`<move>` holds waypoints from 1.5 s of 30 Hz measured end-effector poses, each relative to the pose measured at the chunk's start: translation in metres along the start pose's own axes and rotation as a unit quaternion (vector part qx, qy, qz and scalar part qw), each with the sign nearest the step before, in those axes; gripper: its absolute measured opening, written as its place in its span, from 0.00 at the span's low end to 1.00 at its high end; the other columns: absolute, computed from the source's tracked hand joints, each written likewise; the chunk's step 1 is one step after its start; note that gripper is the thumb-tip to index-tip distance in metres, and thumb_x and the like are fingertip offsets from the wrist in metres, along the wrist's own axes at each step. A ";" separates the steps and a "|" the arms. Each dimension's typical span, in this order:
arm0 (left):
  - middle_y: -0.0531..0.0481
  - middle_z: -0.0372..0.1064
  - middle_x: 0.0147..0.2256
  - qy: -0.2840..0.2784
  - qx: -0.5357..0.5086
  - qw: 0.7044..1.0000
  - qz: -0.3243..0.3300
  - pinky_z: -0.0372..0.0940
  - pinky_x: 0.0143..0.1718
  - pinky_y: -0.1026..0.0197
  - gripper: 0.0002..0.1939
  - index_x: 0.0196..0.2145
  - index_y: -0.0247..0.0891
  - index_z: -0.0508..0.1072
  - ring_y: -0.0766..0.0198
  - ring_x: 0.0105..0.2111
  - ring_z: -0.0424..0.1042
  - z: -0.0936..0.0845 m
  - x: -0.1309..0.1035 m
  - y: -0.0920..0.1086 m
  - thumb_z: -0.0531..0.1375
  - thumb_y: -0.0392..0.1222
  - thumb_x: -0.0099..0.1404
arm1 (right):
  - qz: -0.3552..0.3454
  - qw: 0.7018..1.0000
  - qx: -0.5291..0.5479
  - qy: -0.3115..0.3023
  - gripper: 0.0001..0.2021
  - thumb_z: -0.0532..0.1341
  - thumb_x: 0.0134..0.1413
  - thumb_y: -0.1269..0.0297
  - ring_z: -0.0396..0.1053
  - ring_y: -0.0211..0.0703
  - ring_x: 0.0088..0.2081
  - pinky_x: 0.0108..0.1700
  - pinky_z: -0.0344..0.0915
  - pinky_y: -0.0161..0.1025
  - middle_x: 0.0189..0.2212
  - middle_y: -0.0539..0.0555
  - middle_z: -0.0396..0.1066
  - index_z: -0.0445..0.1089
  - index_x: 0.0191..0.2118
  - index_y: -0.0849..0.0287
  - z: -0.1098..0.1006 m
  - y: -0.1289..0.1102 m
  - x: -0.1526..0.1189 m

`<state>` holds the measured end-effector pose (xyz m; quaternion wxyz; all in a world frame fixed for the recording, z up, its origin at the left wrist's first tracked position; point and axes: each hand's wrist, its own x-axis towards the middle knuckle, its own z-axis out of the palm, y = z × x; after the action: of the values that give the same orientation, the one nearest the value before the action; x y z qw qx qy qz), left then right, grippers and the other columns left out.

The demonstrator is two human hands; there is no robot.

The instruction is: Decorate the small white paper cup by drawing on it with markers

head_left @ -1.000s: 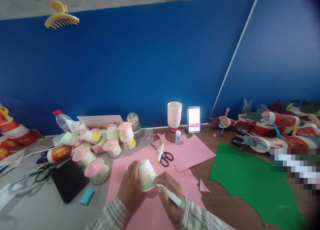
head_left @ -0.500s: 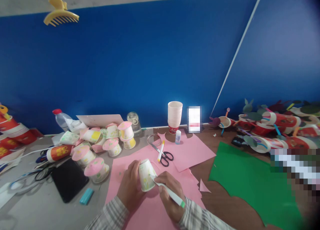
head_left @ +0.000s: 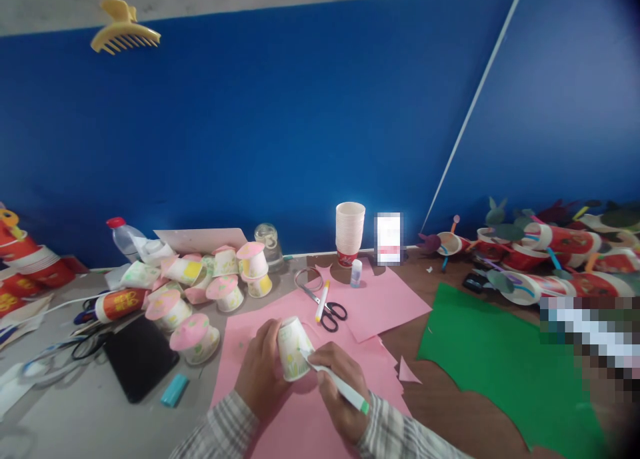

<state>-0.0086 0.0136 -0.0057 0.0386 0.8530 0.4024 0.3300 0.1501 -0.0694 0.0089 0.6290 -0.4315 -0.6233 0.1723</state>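
My left hand [head_left: 263, 366] is wrapped round the left side of a white paper cup [head_left: 293, 349], which is tipped mouth-down and bears green and yellow drawings. In my right hand [head_left: 343, 386] is a white marker with a green end [head_left: 345, 391], its tip against the cup's right side. Both hands are over a large sheet of pink paper [head_left: 235, 379]. Just beyond the cup lie scissors with black handles [head_left: 333, 316] and a yellow-and-white marker [head_left: 323, 302].
Decorated cups with pink paper tops [head_left: 193, 332] crowd the left. A stack of paper cups [head_left: 349, 229] and a small glue bottle [head_left: 356, 274] stand at the back. Green paper [head_left: 490, 346] lies right, below several red cup animals [head_left: 570, 239]. A black tablet-like slab [head_left: 140, 359] lies left.
Hardly anything differs. The view has shifted very slightly; both hands keep their hold, and the marker tip stays at the cup's side.
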 end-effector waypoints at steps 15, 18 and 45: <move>0.43 0.55 0.46 0.010 -0.001 1.000 0.006 0.61 0.41 0.50 0.40 0.51 0.38 0.46 0.53 0.45 0.58 -0.002 0.001 0.003 0.58 0.53 0.44 | 0.002 1.000 0.005 0.008 0.10 0.54 0.47 0.75 0.68 0.41 0.25 0.26 0.66 0.36 0.25 0.50 0.68 0.70 0.35 0.58 0.000 -0.001 0.000; 0.43 0.56 0.45 0.012 0.006 1.000 0.010 0.62 0.40 0.50 0.40 0.51 0.39 0.47 0.52 0.45 0.59 -0.002 0.001 0.003 0.58 0.54 0.44 | 0.002 1.000 0.011 0.009 0.11 0.55 0.47 0.75 0.68 0.42 0.26 0.27 0.67 0.37 0.26 0.51 0.68 0.69 0.36 0.57 0.000 -0.001 0.000; 0.45 0.57 0.44 0.013 0.011 1.000 0.009 0.62 0.41 0.51 0.39 0.51 0.41 0.48 0.53 0.43 0.60 -0.002 0.002 0.006 0.58 0.51 0.43 | -0.001 1.000 0.015 -0.010 0.13 0.55 0.46 0.77 0.69 0.42 0.27 0.29 0.67 0.37 0.27 0.51 0.68 0.69 0.38 0.57 0.002 0.000 0.000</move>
<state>-0.0048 0.0103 -0.0006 0.0208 0.8524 0.3991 0.3372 0.1484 -0.0689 0.0087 0.6295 -0.4194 -0.6273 0.1849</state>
